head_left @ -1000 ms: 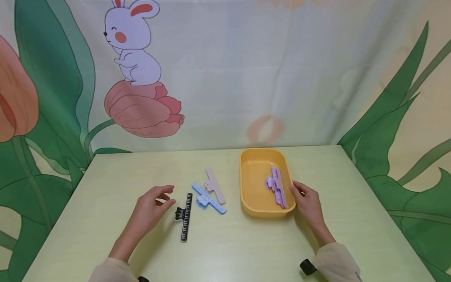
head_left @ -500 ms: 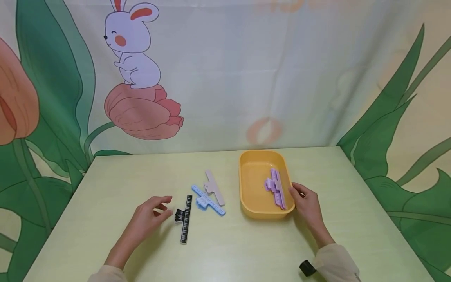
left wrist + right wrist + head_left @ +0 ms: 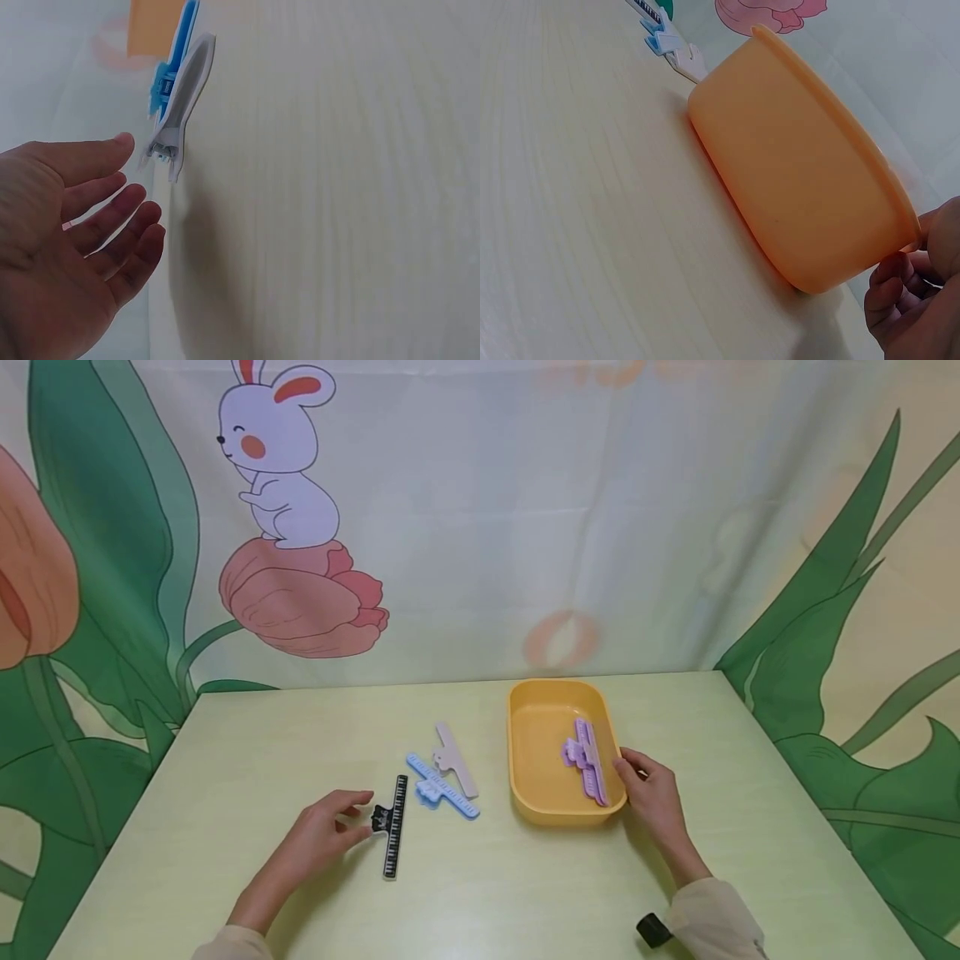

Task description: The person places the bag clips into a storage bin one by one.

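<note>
My left hand (image 3: 322, 831) is at the handle of a black clip (image 3: 395, 831) with a piano-key pattern, its thumb and fingers apart on either side. From the left wrist view, a gap shows between the fingertips and the nearest clip (image 3: 184, 97), seen edge-on. Beyond it on the table lie a blue clip (image 3: 446, 789) with a ruler-like bar and a pale lilac clip (image 3: 457, 762). My right hand (image 3: 656, 793) pinches the right rim of a yellow plastic basin (image 3: 536, 718). Purple clip pieces (image 3: 592, 760) lie inside the basin, along its right side.
The pale table (image 3: 480, 893) reaches back to a printed cloth (image 3: 465, 527) with a rabbit and flowers. A small black cylinder (image 3: 654, 931) shows beside the right sleeve (image 3: 716, 918).
My left hand has come down and nearer to the black clip, its fingertips now level with the clip's handle. The right hand, basin and clips stay in place.
</note>
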Demonstrator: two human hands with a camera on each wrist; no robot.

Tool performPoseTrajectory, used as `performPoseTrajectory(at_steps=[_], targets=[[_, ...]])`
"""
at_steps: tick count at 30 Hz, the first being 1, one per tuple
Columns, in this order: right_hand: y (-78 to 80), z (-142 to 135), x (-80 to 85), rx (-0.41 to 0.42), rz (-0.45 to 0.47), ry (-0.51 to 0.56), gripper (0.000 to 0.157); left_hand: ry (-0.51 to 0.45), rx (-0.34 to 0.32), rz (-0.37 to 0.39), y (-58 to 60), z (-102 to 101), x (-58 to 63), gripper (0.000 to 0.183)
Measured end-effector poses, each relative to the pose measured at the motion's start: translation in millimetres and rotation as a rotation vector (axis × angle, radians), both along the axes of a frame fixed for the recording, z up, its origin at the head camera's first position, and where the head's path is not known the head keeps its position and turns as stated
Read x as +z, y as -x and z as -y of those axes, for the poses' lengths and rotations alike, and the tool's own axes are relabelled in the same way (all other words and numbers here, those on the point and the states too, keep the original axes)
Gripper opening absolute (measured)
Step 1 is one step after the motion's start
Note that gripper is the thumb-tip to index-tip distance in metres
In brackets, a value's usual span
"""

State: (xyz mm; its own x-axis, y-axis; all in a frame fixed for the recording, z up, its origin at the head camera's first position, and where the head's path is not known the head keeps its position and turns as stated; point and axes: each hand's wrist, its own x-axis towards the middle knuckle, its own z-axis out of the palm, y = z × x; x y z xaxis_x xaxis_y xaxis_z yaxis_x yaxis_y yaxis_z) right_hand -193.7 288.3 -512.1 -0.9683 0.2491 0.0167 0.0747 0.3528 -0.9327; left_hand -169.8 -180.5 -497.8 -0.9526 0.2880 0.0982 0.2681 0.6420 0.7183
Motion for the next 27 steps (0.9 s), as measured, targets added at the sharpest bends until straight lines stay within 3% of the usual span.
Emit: performPoseTrajectory(at_steps=[18, 27], targets=[[-0.3, 0.0, -0.5, -0.002, -0.024, 0.004, 0.040, 0.045, -0.025, 0.063, 2.9, -6.2, -0.8, 0.054], [-0.8, -0.8, -1.3, 0.001, -0.015, 0.001, 0.041, 0.081, -0.033, 0.056, 6.9, -6.2, -6.1, 0.055]])
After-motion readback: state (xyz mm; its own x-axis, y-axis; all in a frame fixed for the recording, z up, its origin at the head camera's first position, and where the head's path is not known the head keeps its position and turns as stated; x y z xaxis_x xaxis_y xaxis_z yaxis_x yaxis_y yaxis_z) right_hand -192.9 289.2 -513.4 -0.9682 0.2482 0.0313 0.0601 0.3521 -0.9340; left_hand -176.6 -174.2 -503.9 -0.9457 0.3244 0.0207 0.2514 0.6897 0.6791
